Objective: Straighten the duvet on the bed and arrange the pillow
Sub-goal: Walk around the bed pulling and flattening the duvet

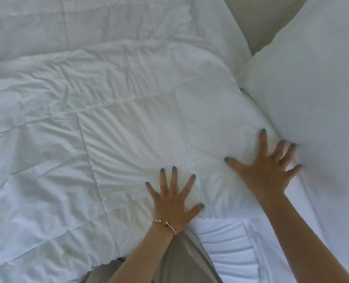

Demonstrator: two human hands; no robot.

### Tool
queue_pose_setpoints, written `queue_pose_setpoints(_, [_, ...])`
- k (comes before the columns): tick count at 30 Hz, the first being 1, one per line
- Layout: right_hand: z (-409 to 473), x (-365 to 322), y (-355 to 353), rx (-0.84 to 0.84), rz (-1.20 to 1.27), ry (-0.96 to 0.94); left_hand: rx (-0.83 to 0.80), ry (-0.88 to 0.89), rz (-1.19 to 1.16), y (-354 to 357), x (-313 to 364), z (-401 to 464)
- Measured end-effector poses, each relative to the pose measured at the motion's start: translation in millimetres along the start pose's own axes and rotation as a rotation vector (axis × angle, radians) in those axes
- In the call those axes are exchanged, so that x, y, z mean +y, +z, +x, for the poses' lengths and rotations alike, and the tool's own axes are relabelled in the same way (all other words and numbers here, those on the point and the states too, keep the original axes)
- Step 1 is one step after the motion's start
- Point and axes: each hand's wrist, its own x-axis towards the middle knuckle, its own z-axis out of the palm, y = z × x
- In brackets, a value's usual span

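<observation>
While flat on the duvet (87, 119), both hands' fingers (174, 180) outspread, right hand (265, 170) beside pillow (312, 88).

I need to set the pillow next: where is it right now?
In the head view the pillow lies at the upper right, beside the duvet. The right hand, fingers spread, touches its lower left edge.

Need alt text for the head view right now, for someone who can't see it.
Both hands, left and right, press flat with spread fingers on a wrinkled white quilted duvet. A plump white pillow lies at right, the right fingertips touching its edge.
</observation>
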Motion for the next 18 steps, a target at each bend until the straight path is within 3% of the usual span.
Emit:
queue_pose_setpoints(6, [-15.0,8.4,-17.4,-0.17,0.191,0.093,-0.254,-0.011,0.194,-19.8,19.2,-1.3])
queue_pose_setpoints(10, [-16.0,-3.2,-26.1,-0.499,0.747,0.257,-0.331,-0.089,0.07,-37.8,22.7,-2.9])
queue_pose_setpoints(12, [-14.2,-11.8,-42.5,-0.597,0.904,0.164,-0.328,-0.14,-0.089,-52.3,25.9,-0.5])
queue_pose_setpoints(14, [-12.3,-17.9,-84.7,-0.548,0.79,-0.112,-0.272,-0.151,-0.241,-73.0,34.3,1.1])
queue_pose_setpoints(16, [-13.6,-13.1,-139.9,-0.311,0.516,-0.394,-0.105,-0.131,-0.359,-97.1,48.0,0.3])
queue_pose_setpoints(18, [-14.7,7.1,-174.1,-0.093,0.305,-0.526,0.042,-0.099,-0.355,-114.7,62.5,-1.5])
